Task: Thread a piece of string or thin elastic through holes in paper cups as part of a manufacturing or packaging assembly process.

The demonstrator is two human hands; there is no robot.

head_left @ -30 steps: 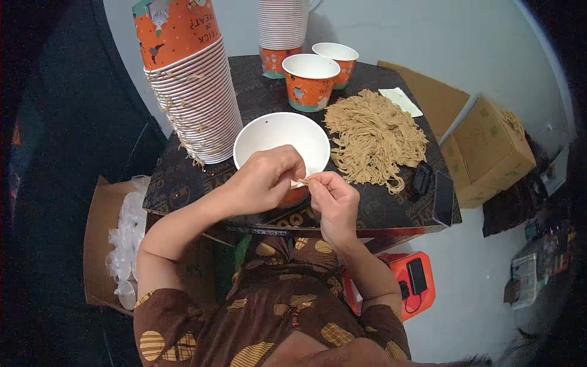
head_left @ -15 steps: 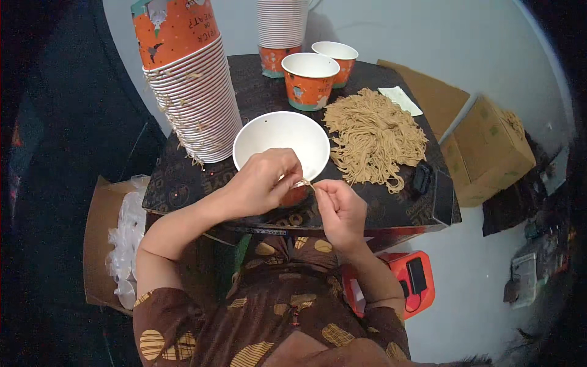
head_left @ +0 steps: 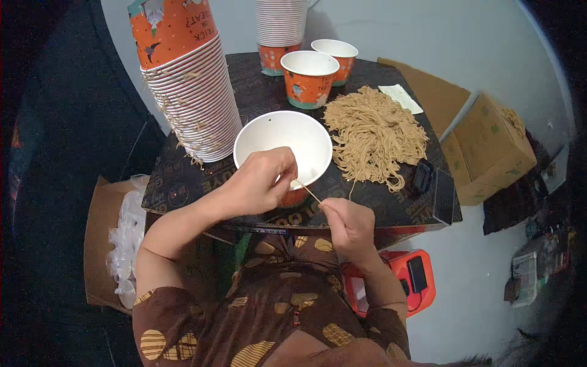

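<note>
A white-lined paper bucket [head_left: 275,136] with a small dark hole near its far rim stands at the table's front edge. My left hand [head_left: 260,183] is closed at its near rim, the fingertips pinching one end of a tan cord [head_left: 311,192]. Stretched straight, that cord runs to my right hand [head_left: 350,229], whose thumb and fingers are closed on it. Whether the cord passes through the bucket's wall is hidden behind my left hand. Just right of the bucket lies a heap of tan cords [head_left: 376,137].
A tall stack of nested paper buckets [head_left: 192,101], cords hanging along its side, rises at the left. Behind stand two orange buckets [head_left: 309,88] and another stack [head_left: 280,55]. A black object [head_left: 422,177] lies at the table's right edge; cardboard boxes [head_left: 489,150] stand beyond.
My right hand has moved right and slightly down, away from my left. The cord between them, bunched at the fingertips before, is now drawn out straight.
</note>
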